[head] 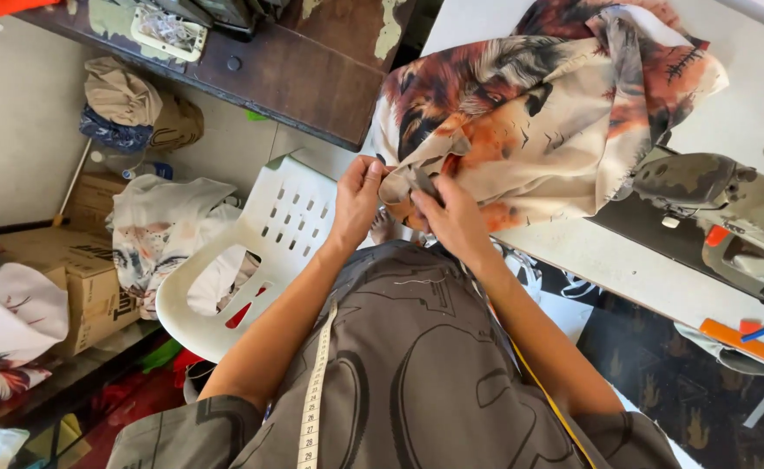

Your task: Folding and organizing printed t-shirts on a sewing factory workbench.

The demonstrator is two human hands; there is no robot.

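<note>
Two bare hands at work in the head view, both close together just above frame centre. Left hand (pixel 358 198) at about eleven o'clock from centre, fingers curled and pressed together, pinching a folded edge of the printed fabric (pixel 530 113). Right hand (pixel 453 217) just beside it toward three o'clock, fingers likewise closed on the same bunched edge, thumb tucked over the cloth. Hands nearly touching, with the gathered fold between them.

Printed fabric in cream, rust-orange and dark brown, heaped from the hands up toward one o'clock, lying on a pale work table (pixel 625 269) and spilling over its near edge. Sewing machine (pixel 721 200), grey and worn, at three o'clock, just beside the cloth's right edge. Orange tool (pixel 747 343) and a blue pen-like item at four o'clock, near the machine's base.

White plastic chair (pixel 269 252) at nine o'clock from the hands, with more printed cloth draped over its far side. Cardboard box (pixel 95 287) further out at nine o'clock. Dark wooden table (pixel 312 61) at twelve o'clock, with peeling paint. Measuring tape (pixel 314 399), pale, hanging down over the grey patterned shirt at six o'clock.
</note>
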